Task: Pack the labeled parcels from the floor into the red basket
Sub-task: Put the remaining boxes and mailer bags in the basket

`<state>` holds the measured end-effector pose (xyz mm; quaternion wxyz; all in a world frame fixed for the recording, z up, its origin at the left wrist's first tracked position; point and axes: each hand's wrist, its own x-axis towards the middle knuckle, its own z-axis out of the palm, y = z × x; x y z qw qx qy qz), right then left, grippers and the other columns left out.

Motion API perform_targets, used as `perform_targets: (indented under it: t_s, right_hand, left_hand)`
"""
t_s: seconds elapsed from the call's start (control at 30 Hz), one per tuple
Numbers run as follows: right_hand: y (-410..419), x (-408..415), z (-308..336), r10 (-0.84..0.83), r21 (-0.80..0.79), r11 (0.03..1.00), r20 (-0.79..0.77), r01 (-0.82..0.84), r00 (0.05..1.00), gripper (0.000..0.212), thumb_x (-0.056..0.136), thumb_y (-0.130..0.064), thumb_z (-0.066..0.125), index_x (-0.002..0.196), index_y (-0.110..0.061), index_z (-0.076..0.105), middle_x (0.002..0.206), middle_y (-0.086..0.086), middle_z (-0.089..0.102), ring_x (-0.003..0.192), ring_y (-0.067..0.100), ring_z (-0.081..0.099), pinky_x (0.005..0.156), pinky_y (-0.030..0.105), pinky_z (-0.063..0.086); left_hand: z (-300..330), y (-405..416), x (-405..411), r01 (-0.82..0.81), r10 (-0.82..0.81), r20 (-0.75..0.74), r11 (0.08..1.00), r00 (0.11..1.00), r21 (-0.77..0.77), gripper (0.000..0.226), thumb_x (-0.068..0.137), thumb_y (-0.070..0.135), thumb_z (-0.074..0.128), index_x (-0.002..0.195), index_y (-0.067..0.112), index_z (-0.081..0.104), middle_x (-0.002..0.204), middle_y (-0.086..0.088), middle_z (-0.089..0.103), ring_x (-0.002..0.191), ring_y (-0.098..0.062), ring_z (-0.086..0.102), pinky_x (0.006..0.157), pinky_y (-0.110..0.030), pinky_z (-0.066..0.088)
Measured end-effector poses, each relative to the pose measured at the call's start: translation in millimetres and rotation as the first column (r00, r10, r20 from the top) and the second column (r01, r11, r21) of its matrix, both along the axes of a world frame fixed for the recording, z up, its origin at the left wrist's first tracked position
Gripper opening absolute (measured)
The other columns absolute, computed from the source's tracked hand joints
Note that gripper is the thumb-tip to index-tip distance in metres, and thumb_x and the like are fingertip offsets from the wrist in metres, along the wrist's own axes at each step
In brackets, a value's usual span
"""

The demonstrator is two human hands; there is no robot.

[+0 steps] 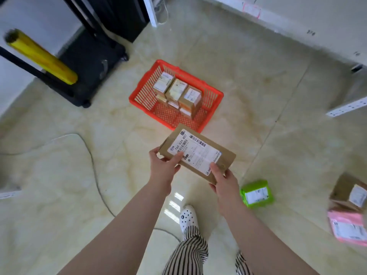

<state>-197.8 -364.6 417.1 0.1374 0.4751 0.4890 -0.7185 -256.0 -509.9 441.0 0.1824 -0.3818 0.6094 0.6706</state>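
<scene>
Left hand and right hand gripping a flat brown labeled parcel just before the red basket, boxes stacked at its far side, near half bare, green parcel, pink parcel, grey cable on the open floor

held parcel label, "760 024 802"
</scene>
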Motion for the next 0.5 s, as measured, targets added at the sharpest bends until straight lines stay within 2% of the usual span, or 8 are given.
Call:
perform_targets:
  t_s: [0.13, 0.27, 0.37, 0.4, 0.5]
  right_hand:
    - [-42.5, -53.5, 1.2, 0.026, 0.081, 0.996, -0.009, -0.025, 1.000, 0.038, 0.086, -0.032, 0.071, 0.117, -0.015, 0.056, 0.102, 0.003, 0.071, 0.091, 0.014, 0.068, 0.077, 0.026, 0.053]
    - [-56.4, -97.8, -9.6, -0.008, 0.118, 0.993, 0.023, 0.005, 1.000, 0.041, 0.083, -0.031, 0.075, 0.114, -0.018, 0.052, 0.108, 0.008, 0.069, 0.099, 0.023, 0.068, 0.095, 0.040, 0.053]
    - [-66.4, -137.9, -21.8, -0.048, 0.093, 0.995, 0.034, 0.045, 0.998, 0.035, 0.085, -0.025, 0.073, 0.111, -0.019, 0.049, 0.101, 0.006, 0.067, 0.098, 0.024, 0.067, 0.088, 0.040, 0.055]
    - [-70.3, -150.7, -26.8, -0.056, 0.093, 0.994, 0.044, 0.051, 0.997, 0.034, 0.086, -0.024, 0.072, 0.110, -0.018, 0.049, 0.101, 0.007, 0.067, 0.097, 0.024, 0.067, 0.085, 0.038, 0.056]
    - [-82.8, -192.6, -51.3, -0.044, 0.133, 0.991, 0.068, 0.034, 0.997, 0.030, 0.081, -0.030, 0.076, 0.101, -0.023, 0.055, 0.107, 0.007, 0.070, 0.099, 0.025, 0.068, 0.095, 0.045, 0.053]
  left_hand:
    - [-1.0, -39.9, -41.0, -0.071, 0.071, -0.015, 0.997, 0.997, 0.008, 0.050, 0.085, 0.006, 0.070, 0.119, 0.013, 0.033, 0.100, -0.010, 0.065, 0.093, -0.021, 0.065, 0.087, -0.038, 0.054]
    - [-10.4, -51.3, -81.4, -0.073, 0.073, -0.015, 0.997, 0.997, 0.003, 0.047, 0.088, 0.005, 0.066, 0.118, 0.016, 0.032, 0.097, -0.006, 0.063, 0.094, -0.020, 0.064, 0.089, -0.038, 0.053]
    - [-25.1, -60.9, -127.5, -0.023, 0.023, 0.001, 0.999, 1.000, -0.043, 0.047, 0.087, 0.006, 0.067, 0.116, 0.018, 0.034, 0.104, -0.009, 0.062, 0.096, -0.022, 0.062, 0.085, -0.036, 0.054]
    - [-31.4, -64.6, -142.7, 0.004, -0.003, 0.012, 0.996, 1.000, -0.087, 0.047, 0.085, 0.008, 0.069, 0.115, 0.020, 0.035, 0.107, -0.010, 0.062, 0.096, -0.022, 0.062, 0.083, -0.036, 0.055]
    - [-56.8, -76.3, -192.9, 0.135, -0.122, 0.059, 0.939, 0.991, -0.316, 0.050, 0.079, 0.019, 0.076, 0.113, 0.025, 0.040, 0.116, -0.007, 0.056, 0.099, -0.023, 0.059, 0.084, -0.037, 0.050]
